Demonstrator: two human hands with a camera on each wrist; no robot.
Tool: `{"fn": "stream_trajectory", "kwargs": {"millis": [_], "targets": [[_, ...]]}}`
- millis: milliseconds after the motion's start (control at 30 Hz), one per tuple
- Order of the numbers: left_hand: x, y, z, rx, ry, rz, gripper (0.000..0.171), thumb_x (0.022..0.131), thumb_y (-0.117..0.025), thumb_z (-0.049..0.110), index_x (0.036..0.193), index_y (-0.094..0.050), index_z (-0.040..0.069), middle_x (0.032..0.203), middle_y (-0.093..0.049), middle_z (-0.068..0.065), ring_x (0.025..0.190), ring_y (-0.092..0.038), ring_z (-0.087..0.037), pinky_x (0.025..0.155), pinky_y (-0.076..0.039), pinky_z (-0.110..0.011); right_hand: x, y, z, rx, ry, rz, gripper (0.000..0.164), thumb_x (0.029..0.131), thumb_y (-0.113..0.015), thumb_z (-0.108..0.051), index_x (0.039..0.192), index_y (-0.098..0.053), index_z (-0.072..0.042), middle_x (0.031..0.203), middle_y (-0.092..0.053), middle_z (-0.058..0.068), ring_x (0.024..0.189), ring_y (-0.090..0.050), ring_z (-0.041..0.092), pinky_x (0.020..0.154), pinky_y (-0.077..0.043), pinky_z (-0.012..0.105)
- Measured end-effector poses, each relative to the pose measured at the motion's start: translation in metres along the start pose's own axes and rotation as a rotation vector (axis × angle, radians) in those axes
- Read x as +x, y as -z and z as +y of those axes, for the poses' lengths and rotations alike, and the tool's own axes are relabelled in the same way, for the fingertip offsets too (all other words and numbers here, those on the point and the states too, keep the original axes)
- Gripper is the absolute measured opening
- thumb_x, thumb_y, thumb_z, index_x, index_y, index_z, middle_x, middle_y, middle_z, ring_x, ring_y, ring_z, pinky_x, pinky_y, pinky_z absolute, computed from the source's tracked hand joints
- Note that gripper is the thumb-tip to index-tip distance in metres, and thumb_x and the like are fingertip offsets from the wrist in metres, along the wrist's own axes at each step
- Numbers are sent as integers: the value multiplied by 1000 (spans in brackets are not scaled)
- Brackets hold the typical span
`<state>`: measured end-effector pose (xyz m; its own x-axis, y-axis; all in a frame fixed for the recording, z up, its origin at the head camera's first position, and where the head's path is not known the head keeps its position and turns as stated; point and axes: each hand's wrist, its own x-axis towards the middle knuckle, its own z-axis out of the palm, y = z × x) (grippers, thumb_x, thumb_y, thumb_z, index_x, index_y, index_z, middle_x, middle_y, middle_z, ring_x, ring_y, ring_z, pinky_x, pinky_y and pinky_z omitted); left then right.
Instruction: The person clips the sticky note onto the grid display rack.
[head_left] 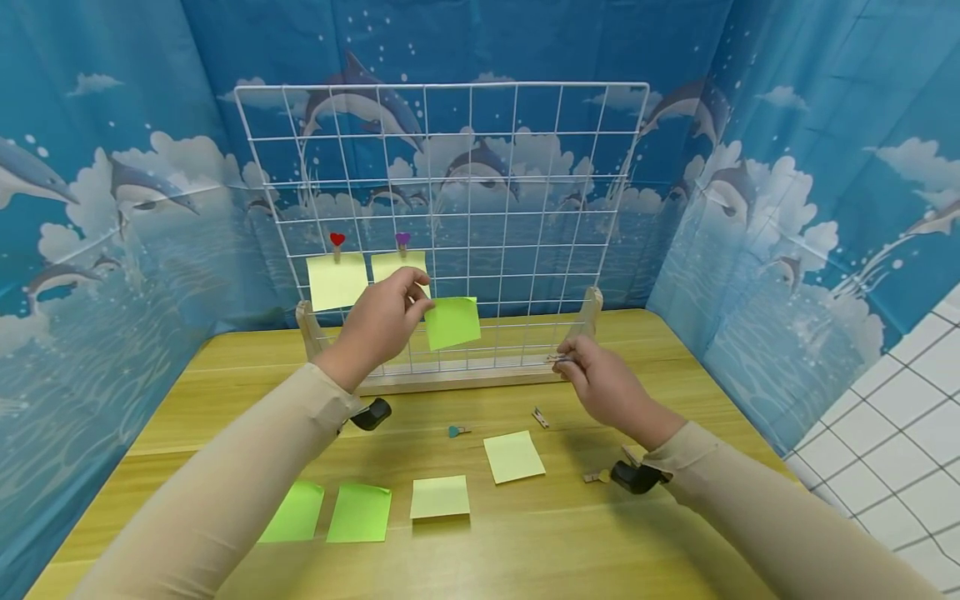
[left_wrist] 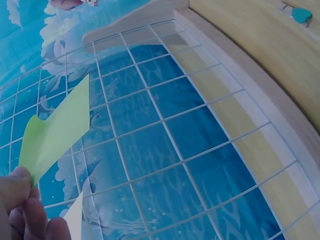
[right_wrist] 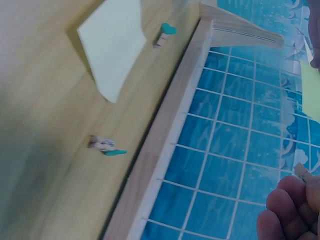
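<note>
My left hand (head_left: pixel 385 321) pinches a green sticky note (head_left: pixel 453 322) by its left edge, in front of the white wire grid (head_left: pixel 517 246). In the left wrist view that note (left_wrist: pixel 60 130) stands tilted and bent at a corner. My right hand (head_left: pixel 603 383) pinches a small wooden clothespin (head_left: pixel 558 358) near the grid's lower right; its tip (right_wrist: pixel 301 171) shows past the fingers in the right wrist view. Two pale yellow notes hang on the grid, one (head_left: pixel 337 282) under a red heart clothespin (head_left: pixel 337 240), the other (head_left: pixel 397 262) under a purple heart clothespin (head_left: pixel 403 240), partly behind my left hand.
On the wooden table (head_left: pixel 247 400) lie two green notes (head_left: pixel 358 513), two pale yellow notes (head_left: pixel 514 457) and several clothespins, including a teal heart one (head_left: pixel 457 431) and one (head_left: pixel 540 417) near the grid's wooden base (head_left: pixel 465 377). Dolphin-print curtains (head_left: pixel 465 42) surround the table.
</note>
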<state>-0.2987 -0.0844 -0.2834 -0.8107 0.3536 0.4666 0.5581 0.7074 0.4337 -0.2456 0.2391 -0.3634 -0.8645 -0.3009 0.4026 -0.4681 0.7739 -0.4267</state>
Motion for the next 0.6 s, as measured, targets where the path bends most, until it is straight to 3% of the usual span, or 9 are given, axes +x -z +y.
{"fn": "stream_trajectory", "kwargs": {"millis": [100, 333, 467, 600], "targets": [[7, 2, 2, 49, -10, 16, 25, 94, -54, 30, 115, -54, 17, 94, -62, 6, 70, -56, -8, 61, -48, -26, 3, 3, -3, -5, 20, 12, 15, 98, -46, -19, 111, -51, -13, 101, -68, 3, 81, -66, 16, 64, -51, 27], [19, 4, 4, 121, -49, 24, 13, 95, -53, 27, 102, -62, 21, 98, -63, 6, 73, -55, -10, 69, -49, -28, 8, 8, -11, -43, 71, 53, 17, 97, -48, -21, 110, -57, -13, 98, -67, 1, 60, -52, 7, 53, -43, 26], [25, 4, 6, 122, -43, 29, 14, 95, -52, 26, 104, -62, 20, 99, -63, 5, 76, -55, -10, 70, -50, -28, 12, 11, -17, -55, 89, 70, 18, 97, -48, -22, 110, -58, -14, 97, -65, -2, 56, -46, 7, 53, -40, 26], [32, 2, 7, 90, 10, 34, 21, 96, -51, 29, 113, -57, 19, 102, -62, 4, 67, -55, -11, 59, -48, -28, 16, 13, -23, -63, 87, 67, 20, 98, -47, -24, 112, -58, -15, 96, -63, -4, 58, -46, 8, 54, -41, 27]]}}
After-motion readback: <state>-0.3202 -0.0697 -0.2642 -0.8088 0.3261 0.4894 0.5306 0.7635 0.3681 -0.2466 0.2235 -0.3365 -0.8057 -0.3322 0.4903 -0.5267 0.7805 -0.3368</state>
